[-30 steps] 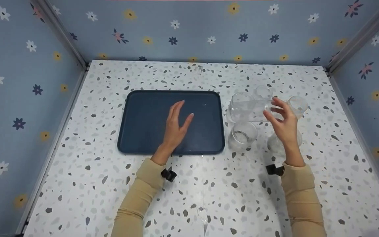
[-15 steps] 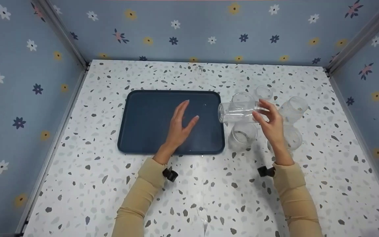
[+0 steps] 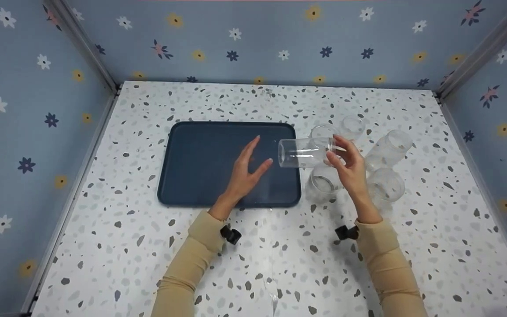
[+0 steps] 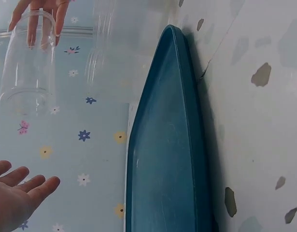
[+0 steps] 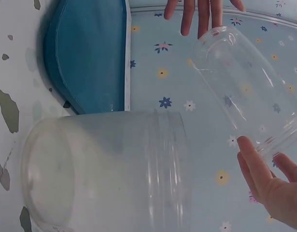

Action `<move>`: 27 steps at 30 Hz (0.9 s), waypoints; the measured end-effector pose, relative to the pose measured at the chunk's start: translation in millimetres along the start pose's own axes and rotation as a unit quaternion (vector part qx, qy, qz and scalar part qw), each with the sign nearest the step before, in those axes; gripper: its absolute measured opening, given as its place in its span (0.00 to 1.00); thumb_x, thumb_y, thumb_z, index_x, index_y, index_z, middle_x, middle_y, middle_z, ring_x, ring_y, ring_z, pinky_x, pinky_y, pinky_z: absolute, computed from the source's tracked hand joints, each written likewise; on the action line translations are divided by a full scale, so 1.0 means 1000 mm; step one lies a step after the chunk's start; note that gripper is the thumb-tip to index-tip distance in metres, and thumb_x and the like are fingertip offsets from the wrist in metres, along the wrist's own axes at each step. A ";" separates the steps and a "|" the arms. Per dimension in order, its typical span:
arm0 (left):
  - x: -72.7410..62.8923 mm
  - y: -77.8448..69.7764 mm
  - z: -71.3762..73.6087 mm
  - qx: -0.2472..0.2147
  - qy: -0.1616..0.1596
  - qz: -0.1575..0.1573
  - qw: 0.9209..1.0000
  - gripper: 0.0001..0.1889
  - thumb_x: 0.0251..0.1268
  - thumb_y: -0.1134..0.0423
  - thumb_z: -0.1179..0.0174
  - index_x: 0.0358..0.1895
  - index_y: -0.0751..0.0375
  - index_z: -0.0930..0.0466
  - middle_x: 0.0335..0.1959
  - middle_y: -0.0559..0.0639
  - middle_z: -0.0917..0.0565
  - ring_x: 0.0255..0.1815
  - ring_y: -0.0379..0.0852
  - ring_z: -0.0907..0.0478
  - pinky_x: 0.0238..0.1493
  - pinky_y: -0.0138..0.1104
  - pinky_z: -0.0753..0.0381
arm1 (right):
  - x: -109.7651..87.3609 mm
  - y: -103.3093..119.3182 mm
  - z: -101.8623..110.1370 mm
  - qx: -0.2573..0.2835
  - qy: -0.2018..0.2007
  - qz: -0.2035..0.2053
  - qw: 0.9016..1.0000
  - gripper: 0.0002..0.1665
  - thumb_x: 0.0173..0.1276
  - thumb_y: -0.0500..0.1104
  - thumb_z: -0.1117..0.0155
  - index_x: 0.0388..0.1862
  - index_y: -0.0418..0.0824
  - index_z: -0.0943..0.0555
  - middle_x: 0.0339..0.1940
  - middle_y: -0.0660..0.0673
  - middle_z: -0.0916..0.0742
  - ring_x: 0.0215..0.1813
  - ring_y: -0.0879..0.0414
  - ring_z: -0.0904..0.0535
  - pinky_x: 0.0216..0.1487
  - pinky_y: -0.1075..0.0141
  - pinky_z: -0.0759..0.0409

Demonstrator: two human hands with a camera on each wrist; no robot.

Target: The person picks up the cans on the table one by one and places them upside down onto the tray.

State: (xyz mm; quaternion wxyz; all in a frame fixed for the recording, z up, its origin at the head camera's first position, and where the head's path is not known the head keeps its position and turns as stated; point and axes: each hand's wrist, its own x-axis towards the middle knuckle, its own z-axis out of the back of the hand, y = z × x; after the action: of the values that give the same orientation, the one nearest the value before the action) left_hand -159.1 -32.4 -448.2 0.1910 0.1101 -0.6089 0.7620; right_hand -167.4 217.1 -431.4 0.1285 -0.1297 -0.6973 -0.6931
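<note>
My right hand [image 3: 352,171] grips a clear plastic jar [image 3: 306,153] by its ridged mouth end, thumb on the near side and fingers on the far side. The jar lies sideways in the air, its closed base pointing left over the right edge of a dark blue tray [image 3: 200,163]. In the right wrist view, the fingertips [image 5: 247,145] sit at the ridged end of that jar. My left hand [image 3: 242,178] hovers over the tray with thumb and fingers spread, holding nothing. Its fingers face the jar's base with a small gap between.
Several other clear jars stand right of the tray: one at the near left [image 3: 321,187], one at the near right [image 3: 385,185], one farther right [image 3: 390,149], and others behind the held jar [image 3: 352,125]. Flower-patterned panels [image 3: 253,39] wall the speckled table [image 3: 244,246] on three sides.
My right hand has carried the jar left from among the other jars to the tray's right edge. The left hand has shifted slightly right towards it.
</note>
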 end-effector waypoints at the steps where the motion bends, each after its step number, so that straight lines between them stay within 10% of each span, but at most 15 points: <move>1: 0.000 -0.001 -0.001 -0.004 0.002 0.001 1.000 0.30 0.59 0.69 0.45 0.64 0.73 0.45 0.63 0.67 0.41 0.62 0.58 0.42 0.55 0.46 0.36 | 0.000 -0.003 0.000 0.009 0.001 -0.001 1.000 0.25 0.59 0.25 0.46 0.56 0.20 0.36 0.50 0.24 0.30 0.47 0.37 0.29 0.39 0.63 0.22; 27: 0.003 0.004 -0.011 -0.137 0.032 0.002 0.990 0.29 0.60 0.72 0.51 0.64 0.74 0.47 0.62 0.67 0.42 0.58 0.61 0.40 0.48 0.46 0.30 | -0.008 -0.024 -0.018 0.101 0.020 0.000 0.995 0.26 0.62 0.37 0.42 0.58 0.29 0.32 0.49 0.29 0.28 0.47 0.41 0.25 0.38 0.55 0.22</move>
State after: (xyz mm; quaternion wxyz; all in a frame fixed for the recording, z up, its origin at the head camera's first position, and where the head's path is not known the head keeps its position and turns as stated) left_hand -162.6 -21.8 -453.7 0.2216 0.0572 -0.7014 0.6750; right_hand -168.3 198.7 -457.1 0.1548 -0.1016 -0.7609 -0.6219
